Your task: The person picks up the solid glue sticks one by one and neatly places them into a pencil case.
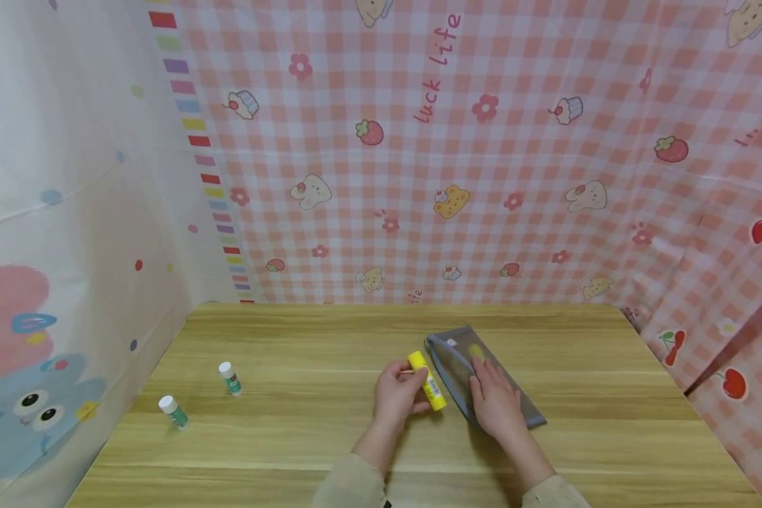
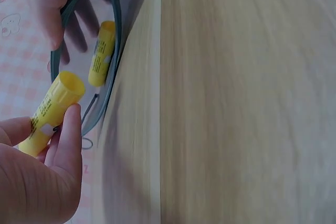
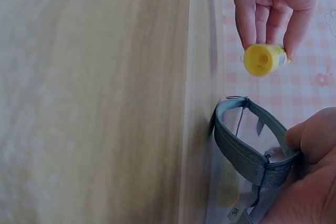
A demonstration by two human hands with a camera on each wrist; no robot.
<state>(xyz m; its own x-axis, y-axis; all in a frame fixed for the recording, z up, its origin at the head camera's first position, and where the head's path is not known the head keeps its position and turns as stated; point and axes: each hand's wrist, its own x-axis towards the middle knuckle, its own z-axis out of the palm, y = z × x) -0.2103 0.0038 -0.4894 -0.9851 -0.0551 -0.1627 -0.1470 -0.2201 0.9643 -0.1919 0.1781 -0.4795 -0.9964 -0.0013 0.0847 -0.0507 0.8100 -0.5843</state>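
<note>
Apparent transfer stage: the left hand (image 1: 397, 395) pinches a yellow glue stick (image 1: 427, 381) left of the open mesh pouch (image 1: 458, 360), which the right hand (image 1: 498, 403) grips, the next move likely requiring their alignment.

The yellow plastic cylinder (image 1: 434, 391) is partly covered by the left hand (image 1: 396, 394). Right of that grip, a second yellow cylinder (image 1: 476, 351) is blurred by the grey mesh pouch (image 1: 455, 356); the right hand (image 3: 312, 169) is cut off in its wrist view. Left of the grip, print on two white-capped green cylinders (image 1: 231, 379) cannot be read.
</note>
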